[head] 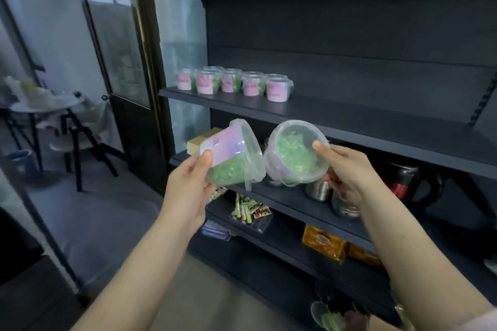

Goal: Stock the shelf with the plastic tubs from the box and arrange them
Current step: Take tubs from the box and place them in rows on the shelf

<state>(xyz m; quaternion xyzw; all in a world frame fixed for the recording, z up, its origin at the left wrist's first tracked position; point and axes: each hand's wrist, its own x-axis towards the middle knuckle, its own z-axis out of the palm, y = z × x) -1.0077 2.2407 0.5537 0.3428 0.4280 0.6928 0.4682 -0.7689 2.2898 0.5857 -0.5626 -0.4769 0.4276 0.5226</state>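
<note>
Holding tilted tubs: left hand one, right hand another.

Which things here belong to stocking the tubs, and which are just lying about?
Job: left hand with one tub, right hand with another tub, labelled tubs on the shelf.
Lying about: steel cups, black jug, snack packets, round table.
</note>
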